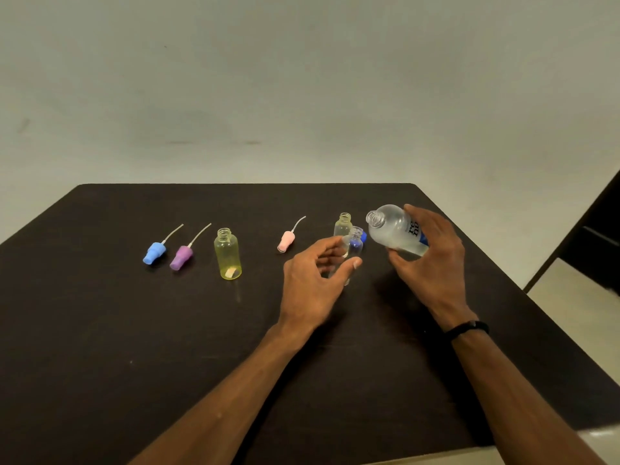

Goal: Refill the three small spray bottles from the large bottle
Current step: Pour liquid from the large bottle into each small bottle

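A: Dark table against a pale wall, nothing fancy. Three spray heads lie off their bottles: the blue spray head, the purple spray head and the pink spray head.

B: And the hands?

A: The right hand is wrapped round the large bottle, cap off, tipped over with its open mouth pointing left. The left hand curls thumb and fingers round the clear small bottle, which stands upright just below and left of that mouth. I'd say it is held, though motion blur softens the fingers.

B: So the pour is about to start?

A: That's my reading. To do it well, bring the large mouth directly above the small neck, almost touching, and tilt slowly; the neck is narrow and a fast stream would likely splash over the table.

B: The other two?

A: A yellow small bottle stands open well to the left, near the purple head. Another yellowish small bottle stands just behind the clear one, close under the large bottle's mouth, so watch for drips or a knock.
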Available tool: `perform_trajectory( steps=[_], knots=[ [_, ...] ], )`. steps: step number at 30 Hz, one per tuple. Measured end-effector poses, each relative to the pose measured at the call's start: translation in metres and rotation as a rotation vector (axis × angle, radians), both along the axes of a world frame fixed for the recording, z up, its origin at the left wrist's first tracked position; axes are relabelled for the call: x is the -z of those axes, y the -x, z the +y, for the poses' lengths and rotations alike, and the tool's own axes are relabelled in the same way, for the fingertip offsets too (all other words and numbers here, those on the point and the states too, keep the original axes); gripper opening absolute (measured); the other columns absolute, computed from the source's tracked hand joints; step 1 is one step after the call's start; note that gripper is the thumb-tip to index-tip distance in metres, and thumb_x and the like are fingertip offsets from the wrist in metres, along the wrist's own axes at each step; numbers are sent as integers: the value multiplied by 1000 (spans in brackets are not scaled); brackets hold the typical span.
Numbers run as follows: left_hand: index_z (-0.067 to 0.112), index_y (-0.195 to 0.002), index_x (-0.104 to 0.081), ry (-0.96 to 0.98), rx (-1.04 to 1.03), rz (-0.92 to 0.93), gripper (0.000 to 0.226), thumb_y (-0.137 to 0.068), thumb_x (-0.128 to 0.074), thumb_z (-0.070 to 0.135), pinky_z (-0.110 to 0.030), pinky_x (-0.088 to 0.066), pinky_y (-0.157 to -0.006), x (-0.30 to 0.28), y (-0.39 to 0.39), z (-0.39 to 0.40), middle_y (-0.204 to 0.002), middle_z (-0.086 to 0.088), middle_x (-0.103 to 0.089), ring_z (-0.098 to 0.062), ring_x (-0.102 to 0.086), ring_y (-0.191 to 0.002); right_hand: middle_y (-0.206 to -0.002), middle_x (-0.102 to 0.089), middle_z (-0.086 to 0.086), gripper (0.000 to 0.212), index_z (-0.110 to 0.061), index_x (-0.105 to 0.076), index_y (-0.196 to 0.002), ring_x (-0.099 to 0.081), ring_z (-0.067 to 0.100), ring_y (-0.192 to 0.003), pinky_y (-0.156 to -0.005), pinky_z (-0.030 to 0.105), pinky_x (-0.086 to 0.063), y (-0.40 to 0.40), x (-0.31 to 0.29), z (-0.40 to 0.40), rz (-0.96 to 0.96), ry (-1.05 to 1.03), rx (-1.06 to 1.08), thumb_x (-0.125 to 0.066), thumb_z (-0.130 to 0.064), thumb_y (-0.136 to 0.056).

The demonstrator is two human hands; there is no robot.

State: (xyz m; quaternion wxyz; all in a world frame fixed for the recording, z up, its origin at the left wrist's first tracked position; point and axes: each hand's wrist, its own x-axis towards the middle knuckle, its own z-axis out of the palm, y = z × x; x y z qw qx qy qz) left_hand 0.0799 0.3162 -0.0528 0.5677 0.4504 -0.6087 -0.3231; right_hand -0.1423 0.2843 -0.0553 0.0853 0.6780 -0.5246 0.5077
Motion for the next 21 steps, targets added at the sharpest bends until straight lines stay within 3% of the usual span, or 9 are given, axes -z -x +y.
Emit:
perform_trajectory(
  steps=[13,21],
  knots=[
    [15,-132,-73,3,-17,-18,52,-84,-89,23,-32,-63,-93,4,-1,-4,-112,6,-78,-5,-75,-99,-144,-63,5,86,-16,-61,-148,-56,26,-136,-116,63,-42,0,-2,2,41,13,-5,-93,-2,-70],
    [16,-129,-74,-7,-12,-4,49,-83,-90,21,-32,-63,-93,4,0,-4,-110,6,-79,-5,-75,-98,-144,-63,4,87,-19,-61,-147,-55,23,-136,-116,68,-38,-2,-4,3,76,36,7,-92,0,-68]
  ],
)
